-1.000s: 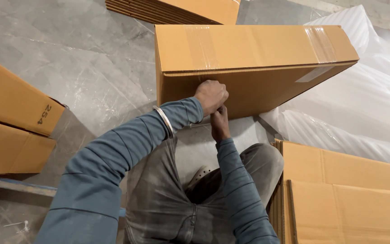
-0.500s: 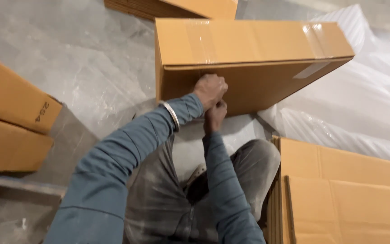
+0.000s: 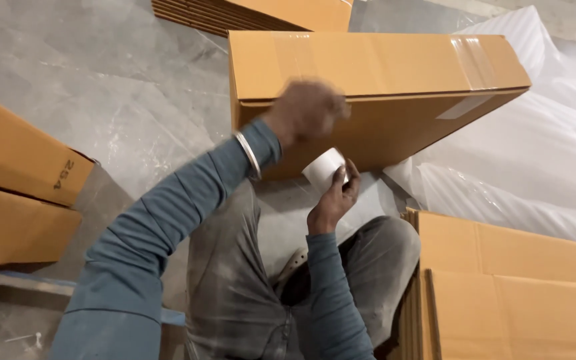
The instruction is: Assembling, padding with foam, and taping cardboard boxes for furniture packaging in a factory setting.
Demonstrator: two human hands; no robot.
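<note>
Against the near face of the big cardboard box, which lies on the grey floor with clear tape over its top, the left hand is raised and blurred; whether its fingers are curled or spread cannot be told. A metal bangle rings that wrist. Just below the box's lower edge, the right hand has its fingers wrapped around a white tape roll, thumb on one side, fingertips on the other. Below the box sit the person's bent knees in dusty grey trousers. Right of the box lies white foam sheeting, touching its corner. Nearer than the sheeting, flat cardboard sheets are stacked beside the right knee. Left of the box, well apart, lie two more cartons; behind it, a pile of flattened cardboard.
</note>
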